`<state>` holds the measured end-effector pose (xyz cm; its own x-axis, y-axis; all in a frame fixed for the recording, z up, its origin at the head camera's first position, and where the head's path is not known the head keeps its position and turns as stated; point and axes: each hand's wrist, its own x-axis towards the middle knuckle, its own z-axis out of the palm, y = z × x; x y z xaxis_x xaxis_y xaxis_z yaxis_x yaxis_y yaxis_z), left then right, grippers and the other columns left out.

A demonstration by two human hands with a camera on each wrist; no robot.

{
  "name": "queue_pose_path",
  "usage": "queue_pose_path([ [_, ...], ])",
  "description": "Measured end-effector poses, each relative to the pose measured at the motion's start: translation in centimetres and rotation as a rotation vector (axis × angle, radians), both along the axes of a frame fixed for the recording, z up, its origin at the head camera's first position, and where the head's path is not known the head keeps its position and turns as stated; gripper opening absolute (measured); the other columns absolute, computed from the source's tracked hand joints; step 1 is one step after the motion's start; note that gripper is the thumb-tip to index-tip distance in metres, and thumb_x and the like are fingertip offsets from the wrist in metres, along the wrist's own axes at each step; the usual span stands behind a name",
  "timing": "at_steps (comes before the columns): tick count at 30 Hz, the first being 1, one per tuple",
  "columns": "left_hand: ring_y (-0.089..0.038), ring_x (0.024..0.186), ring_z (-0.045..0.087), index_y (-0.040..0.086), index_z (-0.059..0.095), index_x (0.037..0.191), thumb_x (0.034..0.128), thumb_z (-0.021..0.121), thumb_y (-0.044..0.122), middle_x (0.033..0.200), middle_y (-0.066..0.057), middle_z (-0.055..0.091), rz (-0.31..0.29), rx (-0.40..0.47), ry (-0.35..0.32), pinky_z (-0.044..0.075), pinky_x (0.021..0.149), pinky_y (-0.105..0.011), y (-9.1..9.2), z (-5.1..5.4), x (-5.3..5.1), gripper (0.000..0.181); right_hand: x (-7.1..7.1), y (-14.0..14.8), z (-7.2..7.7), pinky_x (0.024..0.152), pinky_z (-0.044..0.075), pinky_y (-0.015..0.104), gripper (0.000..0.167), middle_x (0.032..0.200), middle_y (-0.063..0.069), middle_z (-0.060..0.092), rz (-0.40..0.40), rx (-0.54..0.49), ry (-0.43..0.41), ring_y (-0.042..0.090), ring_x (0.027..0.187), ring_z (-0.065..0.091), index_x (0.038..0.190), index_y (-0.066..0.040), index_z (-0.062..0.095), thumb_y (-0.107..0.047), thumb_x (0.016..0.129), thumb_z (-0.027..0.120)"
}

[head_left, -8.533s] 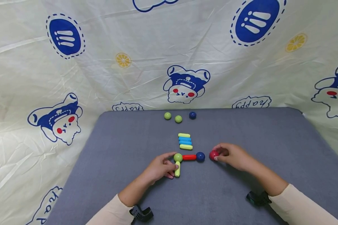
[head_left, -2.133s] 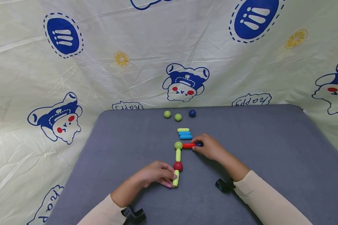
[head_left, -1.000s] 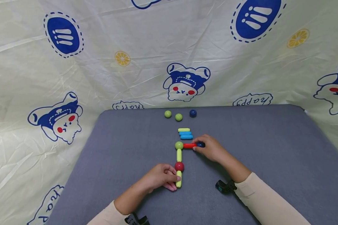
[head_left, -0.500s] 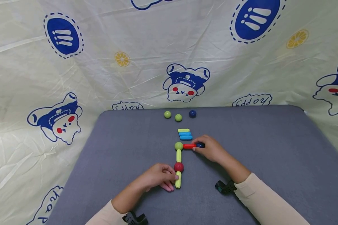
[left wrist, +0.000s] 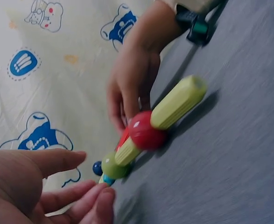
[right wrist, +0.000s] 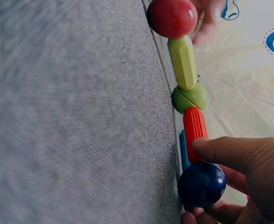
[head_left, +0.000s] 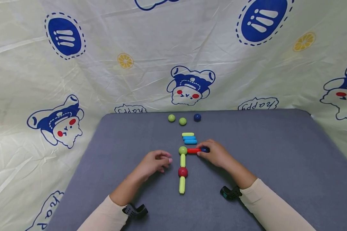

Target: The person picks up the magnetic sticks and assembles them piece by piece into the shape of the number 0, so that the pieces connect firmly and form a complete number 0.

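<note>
An L-shaped chain of toy balls and ribbed rods lies on the grey table. Its corner is a green ball (head_left: 183,150); a red rod (head_left: 192,150) runs right from it to a dark blue ball (right wrist: 203,184). Toward the front come a yellow rod (head_left: 182,160), a red ball (head_left: 183,172) and a second yellow rod (head_left: 182,185). My right hand (head_left: 217,154) grips the red rod's blue-ball end, thumb on the rod, other fingers about the ball and partly hidden. Left of the chain, my left hand (head_left: 153,164) holds nothing, its fingers loosely bent and apart from the pieces.
Beyond the chain lie two blue rods (head_left: 190,142) and a yellow rod (head_left: 188,134), side by side. Two loose green balls (head_left: 182,121) and another dark blue ball (head_left: 197,117) sit near the far edge of the table (head_left: 248,138). A patterned cloth (head_left: 150,83) hangs behind it.
Since earlier, a red ball and a second yellow rod have joined the chain's front. In the last half second my left hand let go of that yellow rod and moved up-left; my right hand stayed.
</note>
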<state>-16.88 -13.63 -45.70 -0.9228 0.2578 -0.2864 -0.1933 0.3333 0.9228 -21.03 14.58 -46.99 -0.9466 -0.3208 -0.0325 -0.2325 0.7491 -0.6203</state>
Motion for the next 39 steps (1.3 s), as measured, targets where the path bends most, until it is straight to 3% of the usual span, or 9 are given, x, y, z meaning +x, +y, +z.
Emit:
queue_pose_path([
  [6,-0.022,0.091,0.067,0.001,0.068,0.123,0.0931,0.072,0.016,0.106,-0.011,0.071,0.097,0.006,0.134,0.058,0.073,-0.035,0.3,0.2,-3.2,0.034,0.0,0.0,-0.1,0.099,0.048,0.054,0.022,0.119,0.013,0.065,-0.001,-0.018,-0.001,0.031,0.109,0.058,0.114,-0.013,0.074,-0.021,0.094,0.072],
  [12,-0.022,0.098,0.067,0.004,0.067,0.127,0.0926,0.074,0.022,0.114,-0.010,0.070,0.116,-0.074,0.244,0.056,0.073,-0.034,1.4,0.0,-6.2,0.039,-0.1,0.1,-0.1,0.100,0.047,0.055,0.021,0.119,0.014,0.065,-0.003,-0.044,-0.006,0.033,0.111,0.059,0.113,-0.012,0.074,-0.020,0.094,0.073],
  [18,-0.028,0.113,0.064,0.004,0.065,0.130,0.0919,0.075,0.020,0.124,-0.014,0.066,0.144,-0.107,0.310,0.056,0.080,-0.033,2.5,-0.2,-9.3,0.043,-0.1,0.3,0.0,0.101,0.046,0.055,0.022,0.120,0.015,0.065,0.003,-0.054,-0.013,0.033,0.114,0.059,0.114,-0.012,0.074,-0.020,0.094,0.073],
  [24,-0.030,0.117,0.061,0.003,0.061,0.135,0.0911,0.076,0.018,0.128,-0.016,0.058,0.186,-0.176,0.331,0.056,0.084,-0.036,3.0,-0.2,-12.2,0.049,-0.2,0.3,0.0,0.101,0.046,0.056,0.021,0.120,0.015,0.065,0.003,-0.065,-0.024,0.033,0.112,0.059,0.113,-0.012,0.074,-0.020,0.094,0.073],
  [32,-0.031,0.115,0.060,0.001,0.061,0.134,0.0902,0.073,0.012,0.129,-0.019,0.059,0.294,-0.210,0.328,0.053,0.093,-0.040,3.3,-1.0,-16.1,0.047,-0.1,0.3,0.1,0.099,0.047,0.055,0.021,0.118,0.015,0.065,0.006,-0.065,-0.023,0.031,0.108,0.059,0.112,-0.011,0.075,-0.020,0.094,0.073],
  [39,-0.033,0.121,0.060,0.002,0.060,0.137,0.0905,0.074,0.013,0.133,-0.020,0.058,0.272,-0.289,0.360,0.052,0.099,-0.042,3.7,-1.4,-18.2,0.050,-0.1,0.3,0.0,0.102,0.045,0.056,0.021,0.120,0.016,0.065,0.005,-0.068,-0.017,0.034,0.112,0.059,0.112,-0.010,0.074,-0.020,0.094,0.073],
])
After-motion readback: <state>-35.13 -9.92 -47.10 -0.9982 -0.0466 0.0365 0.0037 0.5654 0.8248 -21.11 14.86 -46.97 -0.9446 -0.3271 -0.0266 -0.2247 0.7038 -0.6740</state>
